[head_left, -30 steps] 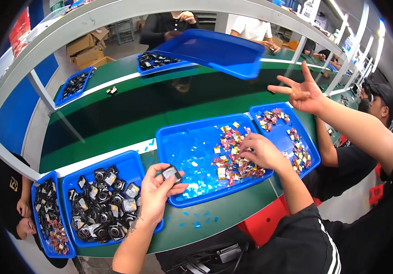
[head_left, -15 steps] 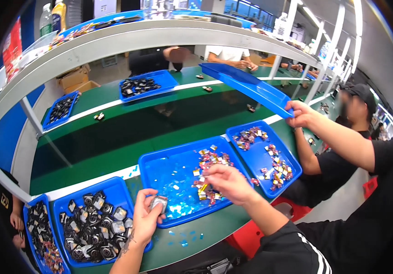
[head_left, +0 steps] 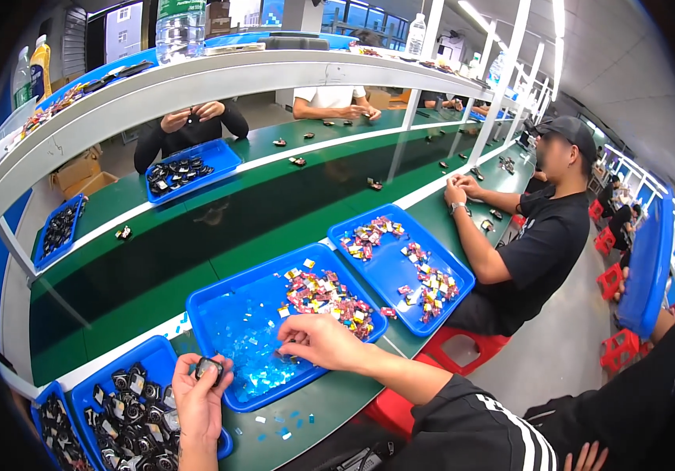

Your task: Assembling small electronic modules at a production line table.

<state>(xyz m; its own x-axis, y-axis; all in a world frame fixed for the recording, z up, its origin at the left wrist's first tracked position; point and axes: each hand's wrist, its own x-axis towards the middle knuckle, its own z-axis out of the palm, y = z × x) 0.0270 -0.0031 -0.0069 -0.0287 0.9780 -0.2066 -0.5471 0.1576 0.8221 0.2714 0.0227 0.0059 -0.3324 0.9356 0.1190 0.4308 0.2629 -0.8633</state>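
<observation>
My left hand grips a small square watch case with a dark face, thumb and fingers around its edges. It is raised beside the near left corner of the middle blue tray. Over that tray hovers my right hand, fingers curled into a pinch; whatever they hold, if anything, is hidden. Bits of shiny blue film cover the tray's left part, and a heap of small red, yellow and white parts fills its right. Black watch cases are piled in the blue tray left of my left hand.
Another blue tray of small parts adjoins on the right. A green belt runs behind, carrying scattered parts. A metal shelf spans above. A person in a cap works at right; a person nearer me holds a blue tray.
The view has swung right. My right hand has moved off the parts heap toward my left hand. The other person's blue tray has gone from above the belt to the far right.
</observation>
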